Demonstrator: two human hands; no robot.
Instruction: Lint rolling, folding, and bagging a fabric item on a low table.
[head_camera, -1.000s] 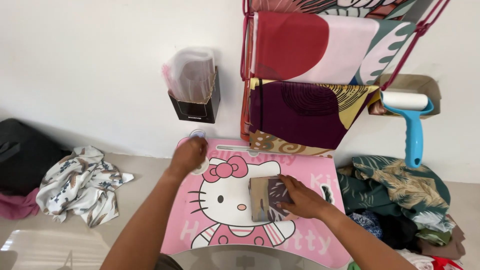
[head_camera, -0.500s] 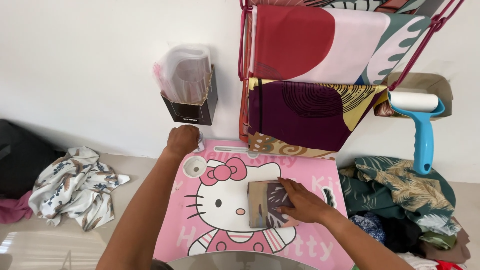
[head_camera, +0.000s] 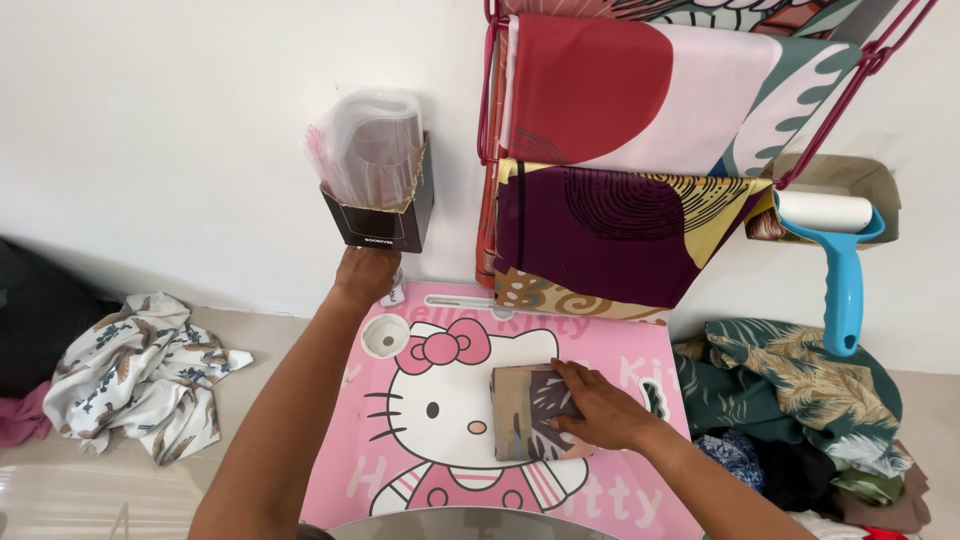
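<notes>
Pink table (head_camera: 640, 505) with a cartoon cat print, seen from above, standing against a white wall (head_camera: 150, 120). Folded cloth (head_camera: 530, 412), patterned in brown, tan and dark tones, lies flat near the middle of the table, over the cat's right cheek. Right hand (head_camera: 598, 408) rests on the right half of the folded cloth, palm down, fingers spread flat and pressing on it, not curled around it. Left hand (head_camera: 366, 274) is stretched to the far edge of the table, just under a dark box (head_camera: 385, 215) fixed to the wall; fingers are turned away from view, so whether they are closed on anything cannot be told. The box holds a sheaf of clear plastic bags (head_camera: 368, 145) standing upright. A round hole (head_camera: 386, 334) sits in the table's far left corner, just near of the left hand. Rack of hanging cloths (head_camera: 620, 150), red, maroon and yellow, on the wall to the right. Lint roller (head_camera: 835, 250) with a blue handle hangs further right. Heap of green leaf-print cloth (head_camera: 800, 390) lies right of the table; a white printed cloth (head_camera: 140, 370) lies on the floor at left.
</notes>
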